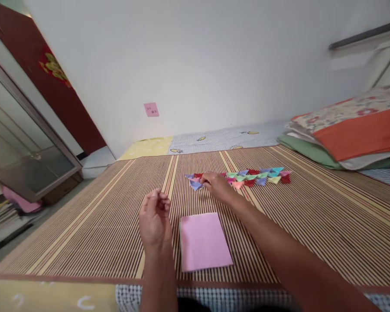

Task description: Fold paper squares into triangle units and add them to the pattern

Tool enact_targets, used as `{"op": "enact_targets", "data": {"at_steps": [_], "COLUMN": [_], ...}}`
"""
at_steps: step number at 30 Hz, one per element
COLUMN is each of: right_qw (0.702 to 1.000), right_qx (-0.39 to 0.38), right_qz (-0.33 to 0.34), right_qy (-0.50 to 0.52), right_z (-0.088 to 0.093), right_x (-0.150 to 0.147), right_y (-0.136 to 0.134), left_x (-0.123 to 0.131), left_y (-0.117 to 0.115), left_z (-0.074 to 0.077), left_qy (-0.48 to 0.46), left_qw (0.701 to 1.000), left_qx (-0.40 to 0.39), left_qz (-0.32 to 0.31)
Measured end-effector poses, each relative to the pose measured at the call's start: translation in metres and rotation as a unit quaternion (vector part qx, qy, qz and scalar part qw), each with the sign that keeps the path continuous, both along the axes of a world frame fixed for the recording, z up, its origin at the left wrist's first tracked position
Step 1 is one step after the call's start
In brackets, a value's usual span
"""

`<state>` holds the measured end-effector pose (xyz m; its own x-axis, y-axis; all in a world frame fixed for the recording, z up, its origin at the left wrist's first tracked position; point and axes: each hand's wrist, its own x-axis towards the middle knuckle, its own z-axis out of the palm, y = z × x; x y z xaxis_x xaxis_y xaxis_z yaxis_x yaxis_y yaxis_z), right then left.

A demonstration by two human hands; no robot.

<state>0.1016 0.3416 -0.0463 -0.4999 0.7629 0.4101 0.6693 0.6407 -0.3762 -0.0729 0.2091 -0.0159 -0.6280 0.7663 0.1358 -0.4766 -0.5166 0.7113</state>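
My right hand [214,184] reaches to the left end of the rows of folded paper boats. Its fingers are pinched at a blue paper boat [195,185]; the exact grip is partly hidden by the hand. More small boats in red, green, yellow, pink and blue stand in rows to its right, among them a yellow boat [274,180] and a dark red boat [285,178]. Nearer to me lies a stack of square paper [205,242] with a pink sheet on top. Left of the stack, my left hand [155,219] is raised, its fingers loosely curled in, with nothing visible in them.
A striped bamboo mat [110,225] covers the bed. Folded bedding [360,125] is piled at the back right. A pink note [151,109] is stuck on the white wall [195,65]. To the left are a glass-panelled door [22,130] and a stack of books [1,216].
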Motion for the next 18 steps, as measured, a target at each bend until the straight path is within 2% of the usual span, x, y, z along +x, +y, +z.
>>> {"op": "enact_targets", "data": {"at_steps": [3,5,11,18], "right_qw": [1.0,0.999,0.993,0.985], "right_qx": [-0.006,-0.008,0.004,0.031], "right_qz": [-0.002,-0.005,-0.027,-0.047], "right_qy": [-0.03,-0.052,-0.115,-0.166], "right_z": [-0.021,-0.033,-0.058,-0.064], "right_x": [-0.028,-0.042,-0.062,-0.065], "right_y": [0.034,0.051,0.074,0.079], "left_x": [-0.002,-0.002,-0.009,-0.006], "left_y": [0.008,0.012,0.024,0.025], "left_z": [-0.025,-0.034,-0.037,-0.039], "left_qy": [-0.014,-0.019,-0.067,-0.072], "left_qw": [0.999,0.999,0.996,0.995], "left_qx": [-0.027,-0.039,-0.058,-0.064], "left_qz": [-0.009,-0.016,0.003,-0.004]}}
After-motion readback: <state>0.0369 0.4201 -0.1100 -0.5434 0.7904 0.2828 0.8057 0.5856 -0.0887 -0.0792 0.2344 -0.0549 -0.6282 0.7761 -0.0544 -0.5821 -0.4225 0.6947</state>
